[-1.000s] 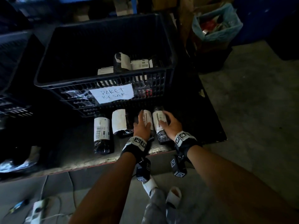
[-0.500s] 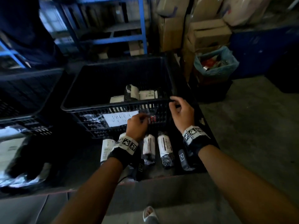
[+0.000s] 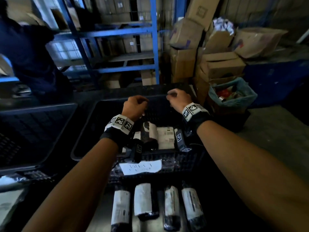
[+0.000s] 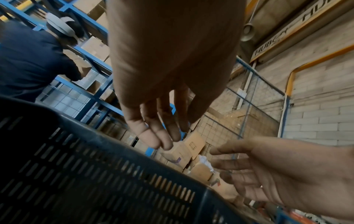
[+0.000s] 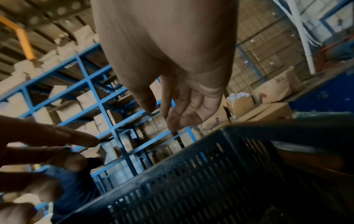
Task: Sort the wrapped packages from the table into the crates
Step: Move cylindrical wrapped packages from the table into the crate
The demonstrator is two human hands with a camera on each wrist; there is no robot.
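Several black-wrapped packages with white labels [image 3: 143, 200] lie side by side on the table in front of the black crate [image 3: 78, 148], which bears a paper label [image 3: 140, 166]. More labelled packages [image 3: 164, 136] lie inside it. My left hand [image 3: 135, 106] and right hand [image 3: 177, 99] hover over the crate's opening, a short gap between them. In the left wrist view the left hand [image 4: 159, 133] hangs relaxed and empty above the crate wall [image 4: 95, 174]. The right hand [image 5: 182, 109] is likewise loose and empty in the right wrist view.
A second black crate [image 3: 33, 131] stands to the left. A person in dark blue [image 3: 25, 56] works at blue shelving [image 3: 153, 47] behind. Cardboard boxes [image 3: 187, 47] and a blue-lined bin [image 3: 234, 94] stand at the back right. Silvery wrapping [image 3: 8, 181] lies at the table's left.
Both hands rose from the packages on the table, passed the crate's front wall and now hover over its opening, empty. The head view tilted upward.
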